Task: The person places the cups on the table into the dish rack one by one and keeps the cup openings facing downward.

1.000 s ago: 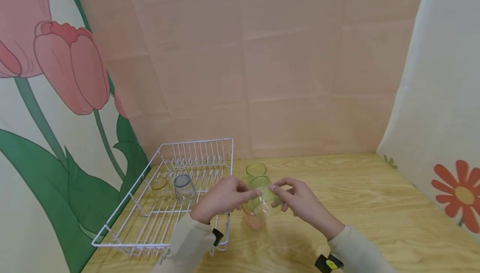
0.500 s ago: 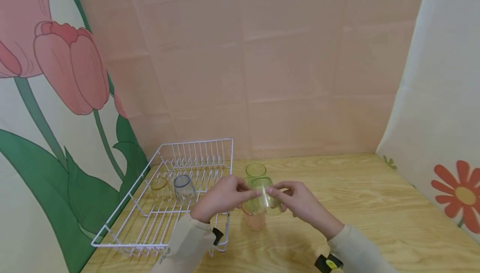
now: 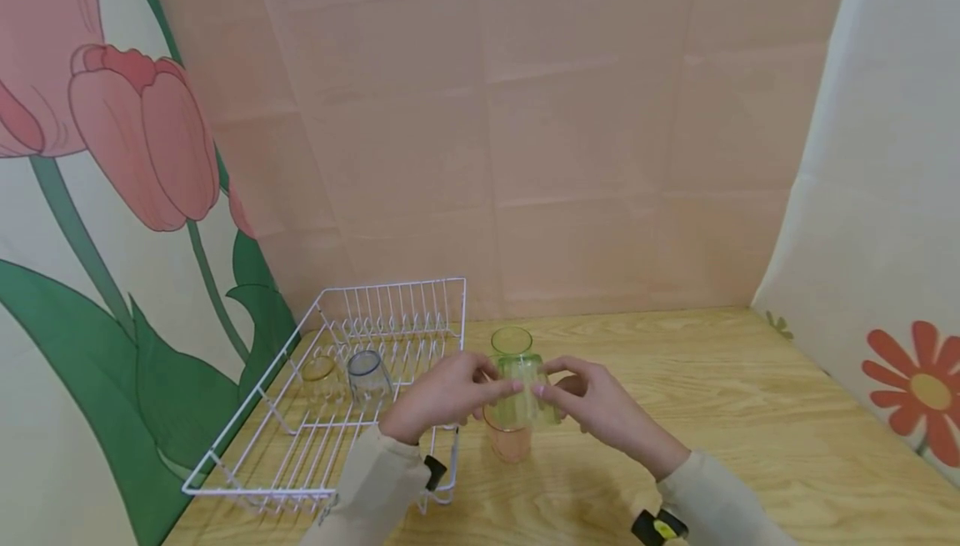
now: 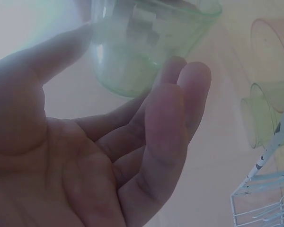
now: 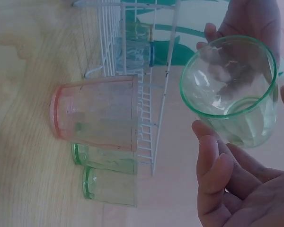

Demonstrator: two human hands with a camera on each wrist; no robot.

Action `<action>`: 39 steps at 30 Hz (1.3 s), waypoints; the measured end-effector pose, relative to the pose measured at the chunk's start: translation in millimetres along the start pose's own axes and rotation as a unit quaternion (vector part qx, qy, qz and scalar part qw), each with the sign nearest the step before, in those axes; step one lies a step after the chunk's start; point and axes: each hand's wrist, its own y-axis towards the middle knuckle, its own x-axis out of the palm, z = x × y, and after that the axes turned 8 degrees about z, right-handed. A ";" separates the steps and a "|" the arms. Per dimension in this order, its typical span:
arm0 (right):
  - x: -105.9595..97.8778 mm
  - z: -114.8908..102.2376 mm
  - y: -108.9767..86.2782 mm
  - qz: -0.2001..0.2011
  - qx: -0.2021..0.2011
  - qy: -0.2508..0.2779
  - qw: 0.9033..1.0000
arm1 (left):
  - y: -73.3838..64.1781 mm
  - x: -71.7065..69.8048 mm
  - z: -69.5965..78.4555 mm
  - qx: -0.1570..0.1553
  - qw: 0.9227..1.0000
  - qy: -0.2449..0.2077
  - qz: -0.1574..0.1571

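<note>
Between my two hands, above the table, is a clear drinking glass with a green rim. Its mouth points downward and its narrower base is up. My left hand pinches the left side with thumb and fingertips. On the opposite side my right hand holds it by the fingertips. Below and behind it, partly covered in the head view, stand a pink glass and two greenish glasses, one nearer and one farther.
A white wire dish rack stands left of the hands, its right edge beside my left wrist. Inside sit a yellow-rimmed glass and a blue-rimmed glass. A pink cloth backdrop rises behind the wooden table.
The held glass has turned between my fingers and shifted slightly left, now more upright with its mouth down. My right fingers have changed their hold; the left hand stays nearly still.
</note>
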 end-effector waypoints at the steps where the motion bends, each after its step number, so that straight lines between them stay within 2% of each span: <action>1: 0.2 -0.6 -0.5 0.000 0.002 0.000 1.000 | -0.1 0.0 0.0 -0.003 1.000 -0.002 -0.002; 7: 1.0 -0.3 -1.2 -0.007 0.011 -0.005 1.000 | -2.6 0.1 1.3 -0.009 1.000 -0.007 -0.005; 19: -1.0 -1.0 -1.6 -0.024 -0.015 -0.007 1.000 | -1.9 -0.6 0.8 0.003 1.000 0.006 -0.008; 30: -1.7 1.3 -1.5 -0.050 -0.064 -0.010 0.997 | -3.0 0.5 1.4 0.015 0.999 -0.015 -0.028; 39: -0.3 4.0 -2.2 -0.059 -0.083 -0.005 0.995 | -3.9 1.8 1.3 0.034 0.999 -0.014 -0.024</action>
